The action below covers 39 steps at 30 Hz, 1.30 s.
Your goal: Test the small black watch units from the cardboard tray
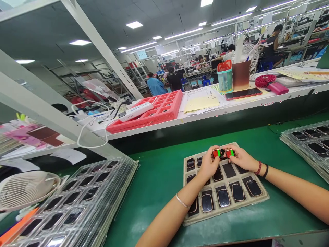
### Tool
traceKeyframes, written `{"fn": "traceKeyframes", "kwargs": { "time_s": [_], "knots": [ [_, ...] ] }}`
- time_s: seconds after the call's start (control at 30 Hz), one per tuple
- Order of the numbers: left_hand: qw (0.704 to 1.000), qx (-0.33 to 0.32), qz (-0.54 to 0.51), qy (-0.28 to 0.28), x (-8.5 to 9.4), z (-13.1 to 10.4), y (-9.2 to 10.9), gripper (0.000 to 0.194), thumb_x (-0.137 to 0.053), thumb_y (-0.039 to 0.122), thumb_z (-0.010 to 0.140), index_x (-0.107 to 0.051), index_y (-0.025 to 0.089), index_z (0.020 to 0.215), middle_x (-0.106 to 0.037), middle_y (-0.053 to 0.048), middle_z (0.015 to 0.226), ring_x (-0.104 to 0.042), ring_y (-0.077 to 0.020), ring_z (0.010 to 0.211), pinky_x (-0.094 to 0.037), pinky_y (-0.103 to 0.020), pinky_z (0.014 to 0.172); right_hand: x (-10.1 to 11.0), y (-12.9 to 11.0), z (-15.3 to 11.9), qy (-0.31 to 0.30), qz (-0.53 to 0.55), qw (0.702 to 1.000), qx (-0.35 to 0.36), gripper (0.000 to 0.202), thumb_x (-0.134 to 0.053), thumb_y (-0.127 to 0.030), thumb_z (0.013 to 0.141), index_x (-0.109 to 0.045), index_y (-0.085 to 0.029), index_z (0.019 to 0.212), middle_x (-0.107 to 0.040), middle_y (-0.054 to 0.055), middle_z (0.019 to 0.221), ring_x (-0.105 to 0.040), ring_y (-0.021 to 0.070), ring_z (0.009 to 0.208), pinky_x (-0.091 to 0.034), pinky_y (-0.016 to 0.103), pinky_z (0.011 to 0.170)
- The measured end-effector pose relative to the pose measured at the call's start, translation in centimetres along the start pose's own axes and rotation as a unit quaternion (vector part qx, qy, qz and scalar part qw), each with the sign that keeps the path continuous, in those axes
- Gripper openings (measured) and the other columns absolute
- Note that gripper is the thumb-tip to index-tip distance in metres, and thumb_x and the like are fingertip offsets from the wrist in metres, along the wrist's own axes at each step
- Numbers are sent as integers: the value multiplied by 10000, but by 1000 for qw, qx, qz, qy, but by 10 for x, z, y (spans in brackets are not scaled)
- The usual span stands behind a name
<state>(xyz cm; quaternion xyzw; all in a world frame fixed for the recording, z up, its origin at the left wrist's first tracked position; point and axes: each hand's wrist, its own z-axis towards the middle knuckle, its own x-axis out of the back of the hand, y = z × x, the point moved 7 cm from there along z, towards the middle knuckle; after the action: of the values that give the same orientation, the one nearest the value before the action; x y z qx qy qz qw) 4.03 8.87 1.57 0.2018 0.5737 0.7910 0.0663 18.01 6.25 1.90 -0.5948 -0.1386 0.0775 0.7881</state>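
Note:
My left hand [209, 164] is closed around a smartwatch [216, 153] whose lit screen shows red and green. Another smartwatch [229, 154], lit in the same colours, is gripped by my right hand [243, 158]. The two watches are held side by side over the far part of a beige moulded tray [213, 216]. Several dark-screened watch faces with gold-coloured rims, such as a watch face [223, 198] in the near row, lie in its pockets. One pocket [229, 170] below my right hand shows only its dark bottom. My forearms and hands hide part of the tray.
Stacked clear trays of watch faces stand at the left [84, 192] and right [312, 140] of the green table [151, 192]. A white shelf behind carries a red foam tray [164, 106], papers [203, 103], a phone [244, 93] and cups [225, 79]. Other people work farther back.

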Motion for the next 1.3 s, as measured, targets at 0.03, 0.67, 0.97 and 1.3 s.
{"fn": "traceKeyframes", "kwargs": {
  "time_s": [0.03, 0.67, 0.97, 1.3],
  "knots": [
    [1000, 1, -1, -1, 0, 0, 0, 433, -463, 84, 772, -489, 189, 1191, -604, -48, 983, -594, -128, 750, -491, -246, 699, 0, 0, 0, -1, 2, 1000, 0, 459, -499, -114, 781, -498, -205, 1231, -589, 84, 1102, -607, 206, 944, -567, 333, 715],
    [1000, -3, -15, 8, 3, -2, 9, 264, -477, 190, 852, -559, 171, 1103, -601, -52, 961, -572, -123, 740, -496, -243, 692, -2, -5, -1, -15, 30, 999, -26, 262, -541, -293, 850, -585, -161, 1072, -623, 66, 884, -609, 169, 797, -553, 284, 636],
    [999, 19, -39, 15, 4, -3, 11, 210, -477, 239, 867, -578, 157, 1032, -609, -59, 914, -581, -144, 801, -514, -238, 661, -2, -4, -1, -21, 38, 998, -55, 250, -557, -359, 852, -595, -157, 994, -631, 43, 804, -579, 135, 675, -532, 265, 608],
    [999, 17, -51, 7, 3, -3, 15, 237, -489, 288, 867, -599, 150, 1024, -626, -73, 918, -602, -157, 814, -524, -244, 659, -2, -6, -3, -25, 42, 997, -67, 268, -541, -415, 858, -591, -164, 938, -628, 38, 758, -576, 143, 673, -505, 242, 561]
  ]
}}
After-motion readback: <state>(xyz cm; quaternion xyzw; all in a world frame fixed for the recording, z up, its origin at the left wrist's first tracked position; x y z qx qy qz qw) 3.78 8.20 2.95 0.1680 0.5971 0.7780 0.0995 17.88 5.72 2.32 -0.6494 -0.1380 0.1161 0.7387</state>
